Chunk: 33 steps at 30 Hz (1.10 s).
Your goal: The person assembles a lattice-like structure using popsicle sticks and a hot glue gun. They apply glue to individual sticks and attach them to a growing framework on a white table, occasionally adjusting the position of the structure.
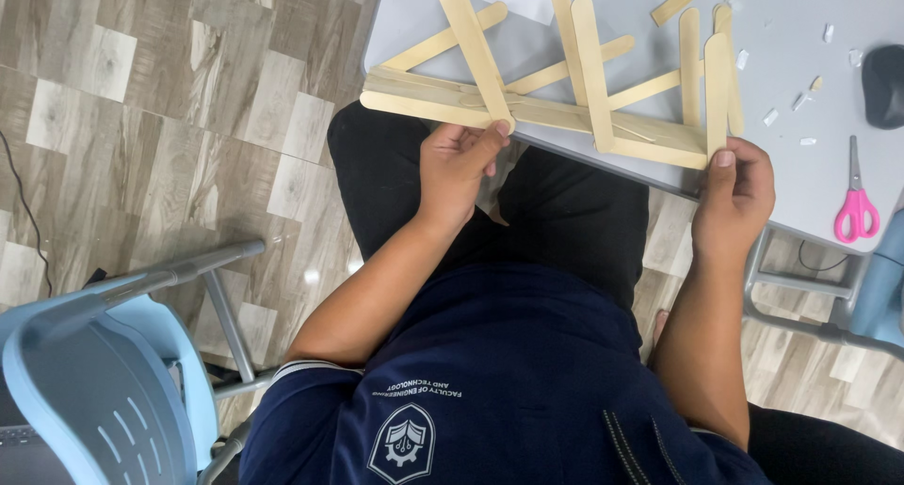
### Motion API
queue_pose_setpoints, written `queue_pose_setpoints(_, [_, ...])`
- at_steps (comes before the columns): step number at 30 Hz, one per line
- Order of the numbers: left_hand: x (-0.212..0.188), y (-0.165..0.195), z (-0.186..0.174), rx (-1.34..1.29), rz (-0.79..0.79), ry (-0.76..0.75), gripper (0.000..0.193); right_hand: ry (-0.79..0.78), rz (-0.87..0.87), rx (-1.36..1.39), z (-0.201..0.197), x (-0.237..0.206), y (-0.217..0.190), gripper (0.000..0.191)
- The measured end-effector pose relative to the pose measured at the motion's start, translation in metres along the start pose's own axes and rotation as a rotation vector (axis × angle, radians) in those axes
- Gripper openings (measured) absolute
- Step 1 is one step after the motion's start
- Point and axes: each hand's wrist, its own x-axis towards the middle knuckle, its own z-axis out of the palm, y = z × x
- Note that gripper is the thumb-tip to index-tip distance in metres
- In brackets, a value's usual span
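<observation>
I see my left hand (457,169) raised from the lap with the forearm running up from the lower left, wrist bent slightly back. Its thumb lies along the near end of one slanted stick, and the fingers (450,138) curl under the lower edge of the frame (565,99), pinching it there. My right hand (739,198) comes up on a nearly upright forearm at the right. Its thumb presses flat on the foot of the rightmost upright stick, and the fingers wrap behind the corner, so that hand pinches the frame too.

The frame is made of flat, pale wooden sticks with rounded ends. Two or three long ones are stacked into a bar along the bottom, running from left to right and dipping a little to the right. Several sticks rise from the bar, some upright and some slanted, and longer ones cross them diagonally. It is held over the near edge of the grey worktop (810,174), partly above my dark trousers.

On the worktop, small white scraps (770,117) lie to the right of the frame, pink-handled scissors (855,202) lie further right, well apart from it, and a loose short stick (674,5) sits near the far edge. A blue chair (94,381) stands on the wood-patterned floor (141,118) at my left.
</observation>
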Motion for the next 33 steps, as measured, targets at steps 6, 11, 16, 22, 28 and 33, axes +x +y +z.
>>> queue_pose_setpoints(6, [0.001,0.002,0.001,-0.013,0.007,-0.002,0.012,-0.009,-0.027,-0.030,-0.011,-0.001,0.009,0.034])
queue_pose_setpoints(11, [0.001,0.000,0.002,-0.016,0.018,0.016,0.008,-0.026,-0.018,-0.017,-0.020,0.001,0.020,0.036])
queue_pose_setpoints(16, [0.002,-0.003,0.004,-0.028,0.007,0.047,0.007,-0.026,-0.010,-0.026,-0.024,-0.003,0.029,0.035])
queue_pose_setpoints(22, [0.000,-0.004,0.007,-0.067,0.005,0.060,0.011,-0.041,0.003,0.000,-0.028,-0.006,0.032,0.040])
queue_pose_setpoints(28, [0.001,-0.005,0.008,-0.071,0.000,0.061,0.009,-0.052,0.008,-0.024,-0.030,-0.007,0.029,0.043])
queue_pose_setpoints(33, [0.000,-0.003,0.008,-0.070,0.016,0.049,0.008,-0.072,-0.029,-0.008,-0.033,-0.008,0.026,0.047])
